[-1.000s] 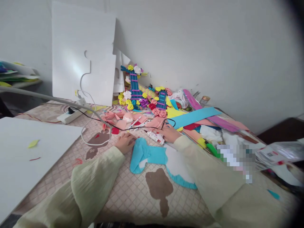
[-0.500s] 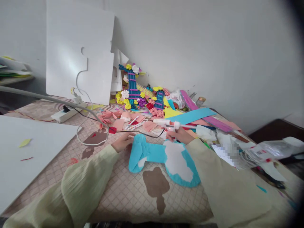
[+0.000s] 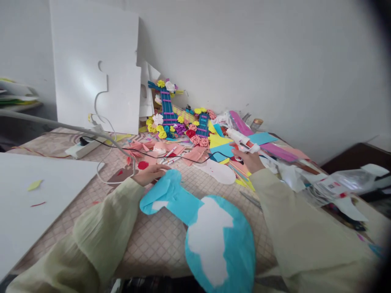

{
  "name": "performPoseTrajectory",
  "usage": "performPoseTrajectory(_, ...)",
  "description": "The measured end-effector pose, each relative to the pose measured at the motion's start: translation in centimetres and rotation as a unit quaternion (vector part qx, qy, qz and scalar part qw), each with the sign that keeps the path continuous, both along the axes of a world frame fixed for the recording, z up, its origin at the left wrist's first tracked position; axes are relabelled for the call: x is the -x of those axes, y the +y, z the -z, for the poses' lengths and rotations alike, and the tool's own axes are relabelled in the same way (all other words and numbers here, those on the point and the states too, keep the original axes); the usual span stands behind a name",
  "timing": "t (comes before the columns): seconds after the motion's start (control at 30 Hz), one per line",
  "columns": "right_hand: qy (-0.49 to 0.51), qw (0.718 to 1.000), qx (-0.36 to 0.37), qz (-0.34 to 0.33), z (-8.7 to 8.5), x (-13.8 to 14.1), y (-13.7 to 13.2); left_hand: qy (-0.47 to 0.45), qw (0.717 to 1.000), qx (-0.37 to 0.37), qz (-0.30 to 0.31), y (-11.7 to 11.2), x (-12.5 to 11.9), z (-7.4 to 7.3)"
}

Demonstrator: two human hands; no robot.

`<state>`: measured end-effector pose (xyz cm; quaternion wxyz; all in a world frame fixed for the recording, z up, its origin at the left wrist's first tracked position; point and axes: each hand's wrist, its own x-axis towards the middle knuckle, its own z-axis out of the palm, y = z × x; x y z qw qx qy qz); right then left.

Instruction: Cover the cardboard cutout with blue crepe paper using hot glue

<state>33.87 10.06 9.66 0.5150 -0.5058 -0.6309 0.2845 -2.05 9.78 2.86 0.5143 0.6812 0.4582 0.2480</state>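
Observation:
A guitar-shaped cutout [image 3: 214, 228] covered in blue paper, with white patches showing, lies on the patterned table [image 3: 159, 244]; its round body hangs over the near edge. My left hand [image 3: 149, 174] grips the narrow neck end of the cutout. My right hand [image 3: 249, 159] is raised over the paper pile and is closed on a white glue gun [image 3: 241, 140], nozzle pointing up and left. A black cord [image 3: 183, 158] runs from the gun across the table to the left.
A white power strip [image 3: 84, 147] sits at the back left. Big white foam boards [image 3: 94, 65] lean on the wall; another white board [image 3: 33, 195] lies at left. Paper flowers and blue ladder models [image 3: 180, 122] and coloured sheets [image 3: 269, 150] crowd the back right.
The blue cutout has been swung and pulled toward me, its round end now over the table edge. My right hand picked up the glue gun and moved it right and back.

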Motion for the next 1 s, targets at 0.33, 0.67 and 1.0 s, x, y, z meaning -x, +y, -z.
performPoseTrajectory(0.33, -0.164, 0.986, 0.008, -0.006, 6.4, 5.1, -0.3, 0.103, 0.98, -0.169, -0.011, 0.6, -3.2, 0.5)
performPoseTrajectory(0.67, -0.204, 0.974, -0.091, -0.02, 9.5, 5.7, -1.1, 0.223, 0.933, -0.283, 0.017, -3.0, -3.7, 2.4)
performPoseTrajectory(1.0, -0.236, 0.926, -0.214, -0.201, 9.8, 4.7, -0.8, 0.235, 0.934, -0.269, 0.026, -2.7, -4.0, 2.2)
